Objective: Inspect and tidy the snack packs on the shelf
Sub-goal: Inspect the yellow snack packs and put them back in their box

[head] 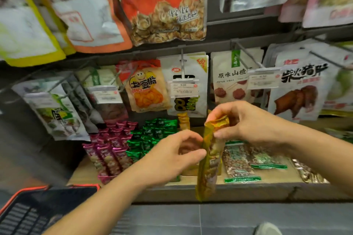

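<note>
Currently: gold snack pack (209,156) off shelf, held upright in front of wooden shelf edge (248,190). Right hand (246,122) pinches top seal; left hand (172,158) closes thumb and fingers on pack's mid-left edge. Inspection in hand, judged partway. Pink packs (111,150) and green packs (152,135) stand in rows, fairly orderly. More gold packs (183,120) behind. Peanut bags (238,162) lie flat, somewhat askew; likely left to straighten. Held pack not yet returned. Basket (38,210) at lower left.
</note>
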`<state>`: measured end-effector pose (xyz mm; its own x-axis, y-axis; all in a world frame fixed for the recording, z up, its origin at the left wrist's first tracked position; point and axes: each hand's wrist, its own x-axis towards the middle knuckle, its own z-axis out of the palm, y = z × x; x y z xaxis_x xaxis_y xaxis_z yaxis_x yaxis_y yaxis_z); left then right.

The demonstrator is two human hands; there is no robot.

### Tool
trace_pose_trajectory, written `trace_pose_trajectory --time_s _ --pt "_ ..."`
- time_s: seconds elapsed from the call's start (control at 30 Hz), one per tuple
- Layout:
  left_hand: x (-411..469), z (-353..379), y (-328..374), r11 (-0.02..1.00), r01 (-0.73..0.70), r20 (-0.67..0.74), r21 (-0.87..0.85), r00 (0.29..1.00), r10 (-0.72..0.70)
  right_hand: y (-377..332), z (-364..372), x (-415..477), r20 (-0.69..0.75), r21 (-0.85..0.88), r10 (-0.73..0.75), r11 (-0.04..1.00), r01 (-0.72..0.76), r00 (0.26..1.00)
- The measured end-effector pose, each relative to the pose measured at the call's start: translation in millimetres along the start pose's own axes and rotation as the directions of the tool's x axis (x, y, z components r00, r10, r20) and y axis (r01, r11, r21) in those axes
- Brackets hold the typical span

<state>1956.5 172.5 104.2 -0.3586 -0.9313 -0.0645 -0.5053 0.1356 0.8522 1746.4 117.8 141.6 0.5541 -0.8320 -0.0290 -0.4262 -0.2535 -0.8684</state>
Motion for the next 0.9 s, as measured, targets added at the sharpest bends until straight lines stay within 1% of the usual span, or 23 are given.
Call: trace_pose_trajectory --time_s 0.03,0.1,0.17,0.2,0.23,0.27,0.3,0.37,0.4,0.47,0.53,0.6,0.77,0.9 --pt "-12 4 5 0.999 -0.025 -0.043 -0.047 0.999 0.023 -7 1 -9 0.025 0.044 -0.017 0.999 0.016 1.000" --pt "-29 10 15 0.993 -0.089 -0.132 -0.082 0.988 0.078 -19 8 -25 0.032 0.171 -0.057 0.984 0.051 0.998" --pt "-40 10 24 0.987 -0.126 -0.196 -0.104 0.975 0.104 -24 23 -36 -0.051 0.373 -0.071 0.924 0.085 0.996" --pt "-44 9 28 0.979 -0.135 -0.212 -0.153 0.972 0.101 -25 32 -40 -0.115 0.470 -0.050 0.877 0.098 0.992" --pt "-47 8 31 0.965 -0.141 -0.219 -0.220 0.971 0.092 -24 42 -43 -0.173 0.532 -0.012 0.840 0.104 0.985" --pt "-49 7 34 0.948 -0.150 -0.232 -0.281 0.969 0.084 -24 51 -46 -0.205 0.559 0.024 0.823 0.096 0.978" --pt "-50 6 36 0.930 -0.164 -0.259 -0.330 0.963 0.078 -25 60 -47 -0.204 0.558 0.042 0.826 0.081 0.978" --pt "-52 7 39 0.896 -0.197 -0.323 -0.398 0.944 0.065 -28 74 -49 -0.132 0.494 0.010 0.868 0.057 0.991" --pt "-52 8 39 0.885 -0.212 -0.343 -0.416 0.937 0.063 -29 79 -49 -0.095 0.469 -0.007 0.882 0.051 0.995" --pt "-54 7 39 0.879 -0.235 -0.369 -0.415 0.927 0.073 -32 86 -50 -0.061 0.480 -0.001 0.877 0.030 0.998" --pt "-55 4 38 0.901 -0.254 -0.422 -0.351 0.902 0.090 -34 90 -52 -0.062 0.500 0.026 0.866 0.008 0.998" --pt "-56 1 36 0.908 -0.269 -0.471 -0.321 0.877 0.093 -35 91 -52 -0.071 0.483 0.031 0.876 0.007 0.997" --pt "-57 -3 33 0.897 -0.276 -0.533 -0.345 0.845 0.055 -35 90 -50 -0.059 0.394 -0.014 0.918 0.036 0.998" --pt "-57 -4 30 0.861 -0.274 -0.545 -0.428 0.838 -0.004 -36 90 -49 -0.067 0.360 -0.023 0.932 0.046 0.997"
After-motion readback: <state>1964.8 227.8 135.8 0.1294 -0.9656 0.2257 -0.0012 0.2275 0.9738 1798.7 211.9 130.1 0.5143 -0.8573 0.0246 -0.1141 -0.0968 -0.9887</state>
